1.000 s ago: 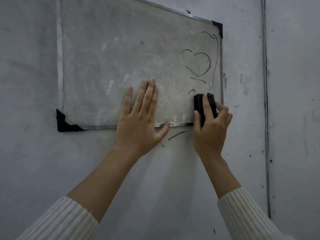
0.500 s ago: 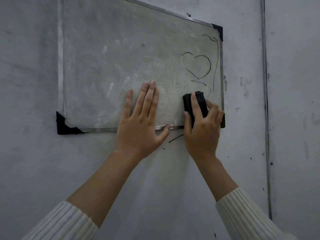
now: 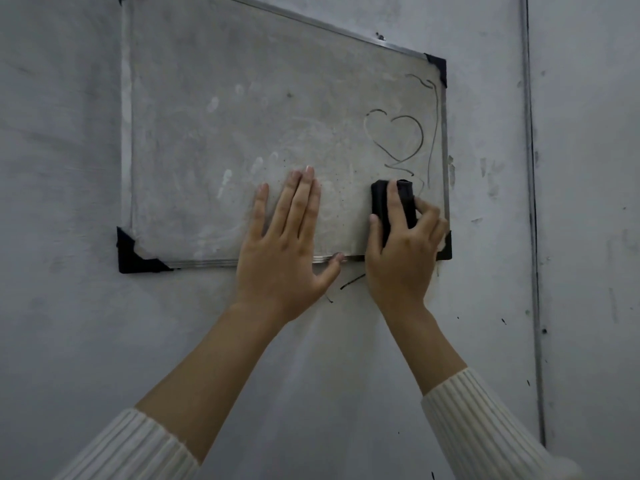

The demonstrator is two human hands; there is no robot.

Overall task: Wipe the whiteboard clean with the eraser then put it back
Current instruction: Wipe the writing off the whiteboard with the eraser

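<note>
A smudged whiteboard [image 3: 225, 133] with a metal frame and black corner caps hangs tilted on the wall. A drawn heart [image 3: 394, 136] and some squiggly lines sit near its right edge. My right hand [image 3: 401, 258] presses a black eraser [image 3: 381, 206] flat against the board's lower right area, just below the heart. My left hand [image 3: 287, 251] lies flat and open on the board's lower middle, its thumb over the bottom frame.
The board hangs on a grey, scuffed wall [image 3: 69, 341]. A thin vertical metal strip [image 3: 533, 237] runs down the wall to the right of the board. Short dark marks [image 3: 351, 280] stain the wall just below the frame.
My right hand slid the eraser left along the board's lower right, then slightly back right. The small curl mark under the heart is gone. My left hand stayed put.
</note>
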